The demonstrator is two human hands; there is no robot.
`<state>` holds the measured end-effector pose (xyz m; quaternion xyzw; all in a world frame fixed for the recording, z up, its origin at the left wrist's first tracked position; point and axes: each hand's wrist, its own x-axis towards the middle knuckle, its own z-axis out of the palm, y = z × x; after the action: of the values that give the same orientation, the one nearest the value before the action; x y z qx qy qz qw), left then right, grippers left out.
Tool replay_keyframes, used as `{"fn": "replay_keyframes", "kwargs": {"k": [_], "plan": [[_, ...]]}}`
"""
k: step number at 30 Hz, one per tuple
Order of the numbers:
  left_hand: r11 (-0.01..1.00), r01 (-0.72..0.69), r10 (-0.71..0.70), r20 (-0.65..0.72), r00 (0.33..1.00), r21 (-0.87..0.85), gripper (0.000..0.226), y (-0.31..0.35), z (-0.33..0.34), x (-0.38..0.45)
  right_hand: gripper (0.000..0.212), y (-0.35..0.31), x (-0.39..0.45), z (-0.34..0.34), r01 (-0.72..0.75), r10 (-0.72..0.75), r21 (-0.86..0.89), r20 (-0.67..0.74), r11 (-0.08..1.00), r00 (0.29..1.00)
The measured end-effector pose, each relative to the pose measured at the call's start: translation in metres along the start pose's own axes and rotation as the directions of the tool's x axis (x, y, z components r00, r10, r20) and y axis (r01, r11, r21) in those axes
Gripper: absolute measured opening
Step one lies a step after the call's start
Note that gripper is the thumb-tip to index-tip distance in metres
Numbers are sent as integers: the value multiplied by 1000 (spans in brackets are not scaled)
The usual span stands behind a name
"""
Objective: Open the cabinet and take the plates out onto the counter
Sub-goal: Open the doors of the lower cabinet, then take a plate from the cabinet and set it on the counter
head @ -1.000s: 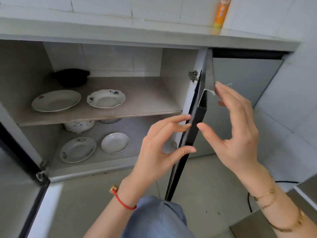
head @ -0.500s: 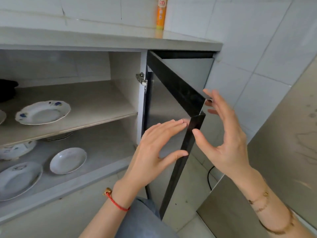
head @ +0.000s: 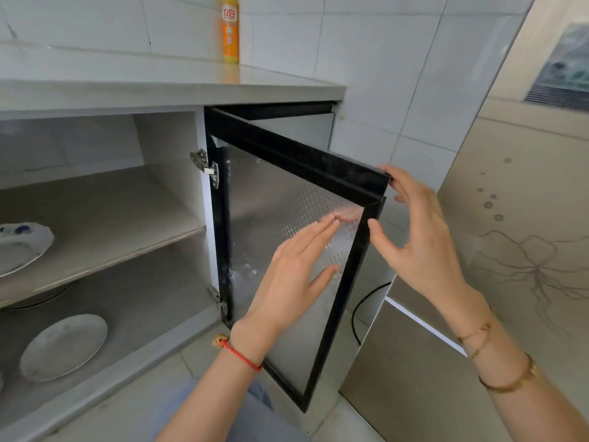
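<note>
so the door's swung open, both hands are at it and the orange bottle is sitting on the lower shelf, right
Not quite. The head view shows the orange bottle standing on the counter by the tiled wall, not on the lower shelf. The door is open, with left hand and right hand at it.

left wrist: red cord bracelet [head: 243, 357] | right wrist: gold chain, gold bangle [head: 510, 379] | blue trousers [head: 255, 419]

Black-framed door [head: 296, 161], dimpled silver panel; blue-flowered white plate [head: 19, 247]; orange bottle [head: 230, 30].
</note>
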<state>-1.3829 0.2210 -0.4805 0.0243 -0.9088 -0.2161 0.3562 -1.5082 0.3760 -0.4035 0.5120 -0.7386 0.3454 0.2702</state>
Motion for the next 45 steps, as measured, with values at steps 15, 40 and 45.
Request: {"fn": "replay_keyframes", "kwargs": {"k": [15,40,45], "plan": [[995,92,-86,-110,990,44,46,-20,-68,-24,43,-56,15,-7,264,-287,-206,-95,942,953],[438,834,-371,-777,509,337,28,-52,-289,-273,38,-265,33,253,148,-503,745,275,650,819],[328,911,-396,-840,372,249,26,-81,-310,-305,37,-307,41,311,125,-577,790,320,601,752]]}}
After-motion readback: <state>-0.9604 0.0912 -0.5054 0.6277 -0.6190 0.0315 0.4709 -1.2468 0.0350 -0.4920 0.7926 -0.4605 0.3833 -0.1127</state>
